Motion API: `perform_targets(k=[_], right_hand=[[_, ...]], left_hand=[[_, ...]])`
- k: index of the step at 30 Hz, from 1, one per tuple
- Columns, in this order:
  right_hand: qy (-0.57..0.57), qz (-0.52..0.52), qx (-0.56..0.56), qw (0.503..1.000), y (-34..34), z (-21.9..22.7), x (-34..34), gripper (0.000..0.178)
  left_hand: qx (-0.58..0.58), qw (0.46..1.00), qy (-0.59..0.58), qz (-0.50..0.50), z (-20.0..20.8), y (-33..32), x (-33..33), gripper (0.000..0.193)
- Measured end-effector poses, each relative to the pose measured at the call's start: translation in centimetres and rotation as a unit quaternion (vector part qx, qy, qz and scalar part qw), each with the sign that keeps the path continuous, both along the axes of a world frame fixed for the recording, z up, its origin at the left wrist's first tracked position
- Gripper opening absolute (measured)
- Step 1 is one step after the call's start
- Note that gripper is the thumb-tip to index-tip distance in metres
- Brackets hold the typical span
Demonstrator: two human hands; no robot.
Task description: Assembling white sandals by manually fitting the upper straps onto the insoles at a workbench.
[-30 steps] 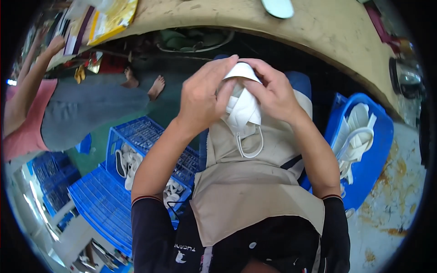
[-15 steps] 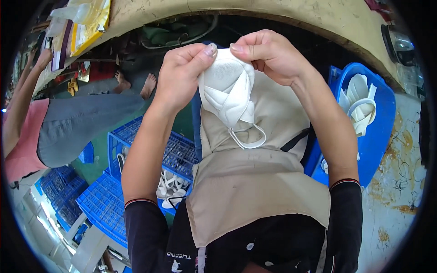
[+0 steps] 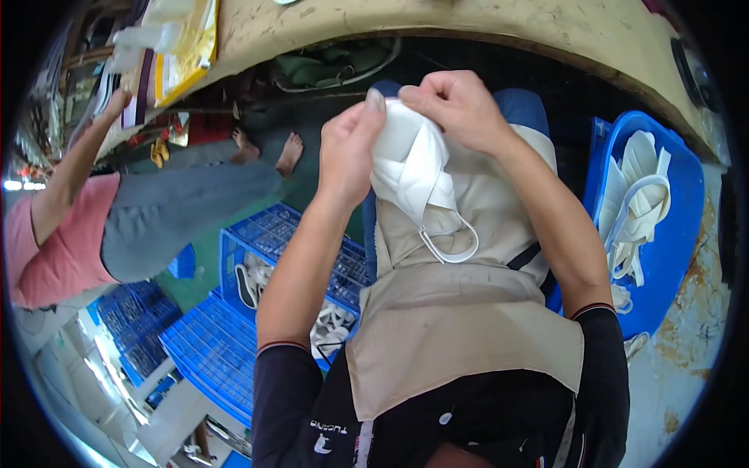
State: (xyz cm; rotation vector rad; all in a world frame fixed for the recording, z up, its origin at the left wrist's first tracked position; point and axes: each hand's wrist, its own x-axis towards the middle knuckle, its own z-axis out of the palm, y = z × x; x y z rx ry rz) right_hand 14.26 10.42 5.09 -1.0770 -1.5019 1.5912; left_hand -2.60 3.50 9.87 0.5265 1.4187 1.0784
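So we've got this white sandal [image 3: 425,181] held up in front of us, its rounded end pointing away. Wide bands [image 3: 417,165] cross over its middle, and a thin strap [image 3: 455,258] makes a loop at the end nearest us

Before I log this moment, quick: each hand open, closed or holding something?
Left hand: closed, pinching the white strappy shoe piece at its far edge.
Right hand: closed, pinching that edge too.
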Motion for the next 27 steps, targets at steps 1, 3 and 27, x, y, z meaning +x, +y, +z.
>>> perform_targets(k=[1,3,27], right_hand=[[-0.028,0.009,0.022,0.999,0.0,0.2,-0.3,0.044],[-0.049,0.033,0.026,0.998,0.4,1.2,-0.7,0.050],[-0.020,0.066,0.041,0.997,-4.3,2.3,-2.5,0.055]], left_hand=[[0.032,0.996,0.073,-0.030,-0.6,-0.7,-0.2,0.029],[0.059,0.985,0.144,-0.069,-0.9,-1.3,-0.5,0.031],[0.099,0.983,-0.070,0.137,-2.8,-6.8,-0.9,0.074]])
